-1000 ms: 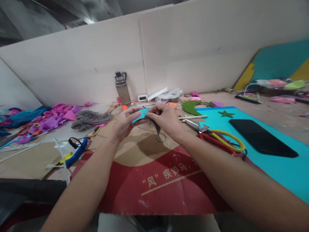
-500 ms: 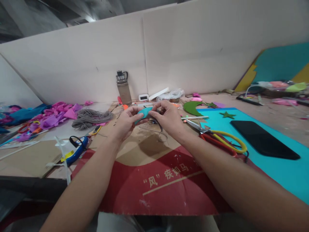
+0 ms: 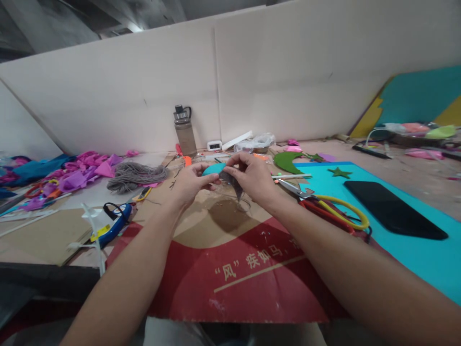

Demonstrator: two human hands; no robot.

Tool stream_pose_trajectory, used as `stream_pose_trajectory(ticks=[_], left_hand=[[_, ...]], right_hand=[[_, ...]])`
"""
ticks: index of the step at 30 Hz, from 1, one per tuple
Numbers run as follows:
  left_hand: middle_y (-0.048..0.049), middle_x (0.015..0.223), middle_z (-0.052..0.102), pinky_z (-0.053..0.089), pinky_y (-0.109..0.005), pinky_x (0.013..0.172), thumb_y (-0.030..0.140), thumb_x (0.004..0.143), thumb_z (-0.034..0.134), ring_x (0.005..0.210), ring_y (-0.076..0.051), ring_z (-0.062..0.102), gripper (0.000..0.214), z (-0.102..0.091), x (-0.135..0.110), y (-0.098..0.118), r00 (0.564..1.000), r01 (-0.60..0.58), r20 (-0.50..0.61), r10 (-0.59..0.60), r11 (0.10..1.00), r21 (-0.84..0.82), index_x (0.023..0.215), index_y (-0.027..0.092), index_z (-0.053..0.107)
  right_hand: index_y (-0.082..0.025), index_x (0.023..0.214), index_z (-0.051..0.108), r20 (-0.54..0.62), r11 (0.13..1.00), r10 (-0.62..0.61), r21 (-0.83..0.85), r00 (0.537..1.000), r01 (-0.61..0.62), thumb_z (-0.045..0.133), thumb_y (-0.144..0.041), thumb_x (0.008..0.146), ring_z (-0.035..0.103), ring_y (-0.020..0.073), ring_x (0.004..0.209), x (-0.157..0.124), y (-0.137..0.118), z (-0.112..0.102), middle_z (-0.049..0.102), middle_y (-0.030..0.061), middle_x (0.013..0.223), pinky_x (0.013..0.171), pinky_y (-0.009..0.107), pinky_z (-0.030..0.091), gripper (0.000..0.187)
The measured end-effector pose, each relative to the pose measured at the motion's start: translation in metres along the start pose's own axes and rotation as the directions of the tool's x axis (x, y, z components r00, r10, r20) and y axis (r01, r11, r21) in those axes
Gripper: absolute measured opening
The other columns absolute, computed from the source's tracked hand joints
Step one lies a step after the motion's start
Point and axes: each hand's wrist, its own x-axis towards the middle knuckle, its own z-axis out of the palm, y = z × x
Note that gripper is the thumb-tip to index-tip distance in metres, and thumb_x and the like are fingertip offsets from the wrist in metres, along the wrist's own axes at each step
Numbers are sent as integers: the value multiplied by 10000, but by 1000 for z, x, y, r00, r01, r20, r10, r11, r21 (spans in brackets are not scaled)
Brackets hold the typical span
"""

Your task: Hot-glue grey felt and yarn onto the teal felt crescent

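A small teal piece, perhaps felt or fabric (image 3: 213, 169), is held up over the middle of the cardboard. My left hand (image 3: 196, 185) is closed on its left end, thumb below it. The fingers of my right hand (image 3: 250, 175) pinch its right end. From there a dark grey strip-like piece (image 3: 233, 185) hangs toward the board, partly hidden by the right fingers. To the right of my right hand lie scissors with red and yellow handles (image 3: 334, 211), their blades pointing at the hand.
Red-and-tan cardboard (image 3: 252, 274) covers the work area. On the right, a black phone (image 3: 394, 209) and a green star (image 3: 339, 172) lie on a blue sheet (image 3: 425, 259). Grey yarn (image 3: 135, 177), a blue glue gun-like tool (image 3: 115, 226) and a bottle (image 3: 185, 132) stand around.
Both hands have shifted slightly, and the teal piece has turned to lie flatter. More of the dark grey piece now shows below the right fingers.
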Motion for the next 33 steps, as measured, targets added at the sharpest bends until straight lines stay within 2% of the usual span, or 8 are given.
stream_pose_trajectory(ticks=[4,9,11,15,18,23,28,33], left_hand=[[-49,761,698,499,-227,606,274,681,745,643,-120,642,298,-2,0,1,998,-32,-44,34,998,54,928,122,677],[-44,732,702,489,-233,597,267,678,727,608,-116,614,243,-3,0,-1,996,-65,-52,74,984,164,878,133,691],[-46,721,699,479,-227,576,257,681,717,596,-113,605,215,-3,0,-1,996,-56,-61,68,981,187,855,134,691],[-42,726,690,474,-226,567,267,695,698,628,-125,616,223,-5,0,0,995,-53,-73,70,977,204,881,145,698],[-44,750,696,479,-229,585,277,696,698,657,-131,626,229,-7,1,-1,997,-38,-62,51,980,193,886,149,701],[-73,762,710,496,-246,618,258,675,733,658,-138,638,231,-7,3,-4,1000,29,-9,-28,991,134,865,132,697],[-65,665,677,481,-239,542,302,719,707,583,-130,613,159,-7,3,-4,993,64,87,-81,980,186,700,148,670],[-75,640,680,475,-233,492,338,736,697,538,-129,603,198,-12,7,-8,999,47,-5,-47,975,219,705,144,671]], right_hand=[[-180,979,666,17,997,-10,-72,1000,11,689,-278,757,499,130,643,4,2,-5,658,40,845,630,281,404,243],[-194,856,724,131,993,-6,-113,991,21,653,-250,799,520,136,622,4,-2,-7,651,21,721,630,284,421,107],[-192,884,733,126,988,-29,-146,992,48,668,-252,796,528,137,634,4,-3,-8,656,28,746,638,285,427,125],[-194,1020,725,145,968,-67,-230,987,99,730,-239,744,554,149,715,6,-2,-12,675,55,895,667,289,435,280],[-220,962,750,184,964,-29,-256,983,76,679,-214,783,566,151,727,7,-2,-13,679,37,836,687,289,435,193],[-213,890,770,155,970,-4,-238,988,41,647,-219,808,566,158,694,7,-5,-14,683,39,769,680,311,435,149],[-213,866,762,120,976,-42,-209,992,66,651,-248,804,552,164,659,7,-2,-15,663,40,744,677,337,438,131],[-198,925,736,77,950,-92,-290,993,111,710,-256,754,548,164,706,8,4,-14,659,55,860,700,323,419,182]])
